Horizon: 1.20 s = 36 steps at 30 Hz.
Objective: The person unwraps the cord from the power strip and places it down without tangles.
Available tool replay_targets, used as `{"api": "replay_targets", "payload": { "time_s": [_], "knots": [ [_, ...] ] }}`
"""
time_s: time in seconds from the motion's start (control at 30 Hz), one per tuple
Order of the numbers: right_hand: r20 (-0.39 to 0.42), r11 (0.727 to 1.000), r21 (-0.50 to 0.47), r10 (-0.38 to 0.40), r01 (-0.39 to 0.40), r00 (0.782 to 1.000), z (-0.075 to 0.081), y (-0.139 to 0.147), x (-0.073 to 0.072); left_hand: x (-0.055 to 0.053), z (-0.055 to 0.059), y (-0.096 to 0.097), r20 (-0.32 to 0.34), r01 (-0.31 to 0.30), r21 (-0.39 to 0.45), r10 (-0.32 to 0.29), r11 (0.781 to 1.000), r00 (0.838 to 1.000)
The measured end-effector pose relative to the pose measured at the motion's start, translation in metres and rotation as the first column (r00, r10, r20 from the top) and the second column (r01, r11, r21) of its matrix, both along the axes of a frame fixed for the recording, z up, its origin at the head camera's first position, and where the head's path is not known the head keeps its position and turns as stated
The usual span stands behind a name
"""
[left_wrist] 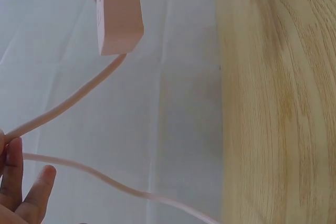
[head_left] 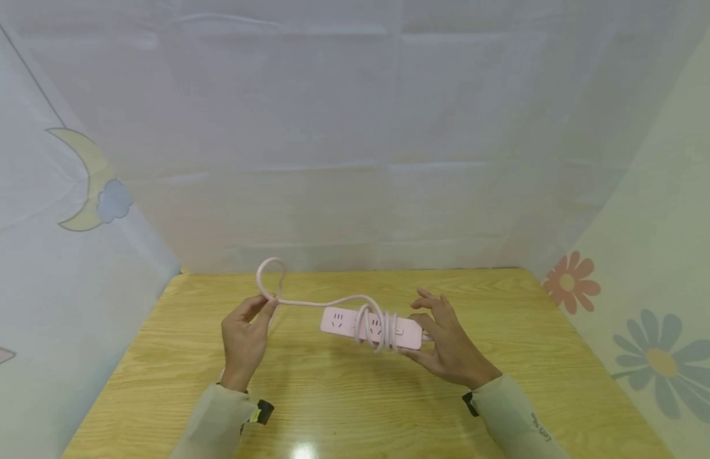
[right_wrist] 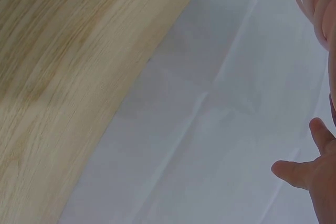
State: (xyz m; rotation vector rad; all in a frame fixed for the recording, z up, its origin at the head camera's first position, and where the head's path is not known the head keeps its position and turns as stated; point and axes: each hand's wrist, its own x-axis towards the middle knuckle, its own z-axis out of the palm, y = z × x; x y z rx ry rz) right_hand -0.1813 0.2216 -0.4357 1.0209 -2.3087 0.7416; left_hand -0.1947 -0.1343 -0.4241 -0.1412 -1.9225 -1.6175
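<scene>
A pink power strip (head_left: 340, 320) is held above the table, its sockets toward the head camera. Several turns of its pink cord (head_left: 391, 331) wrap around its middle and right part. My right hand (head_left: 449, 347) grips the strip's right end between thumb and fingers, with other fingers spread. From the wraps the cord runs left to my left hand (head_left: 244, 338), whose thumb and fingertips pinch it. Above that hand the cord bends into a loop, and a length hangs behind the fingers. In the left wrist view the strip's end (left_wrist: 119, 30) shows with the cord passing behind it.
Below the hands lies a wood-grain table (head_left: 332, 408). A pale sheet (head_left: 355, 159) hangs along its back edge. Side sheets carry a printed moon (head_left: 91, 178) at left and printed flowers (head_left: 661, 361) at right.
</scene>
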Motion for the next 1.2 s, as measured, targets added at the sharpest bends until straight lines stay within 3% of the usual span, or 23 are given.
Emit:
{"api": "replay_targets", "payload": {
  "time_s": [1.0,1.2],
  "knots": [
    [-0.012,1.0,0.012,-0.001,0.001,1.0,-0.0036,0.0013,-0.0023,0.0026,0.0014,-0.0044,-0.003,0.027,0.036,-0.027,0.999,1.0],
    [-0.008,1.0,0.0,-0.003,0.003,1.0,-0.0029,0.0005,-0.0008,0.004,0.0004,-0.005,0.033,0.025,0.017,-0.026,1.0,0.999]
  ]
}}
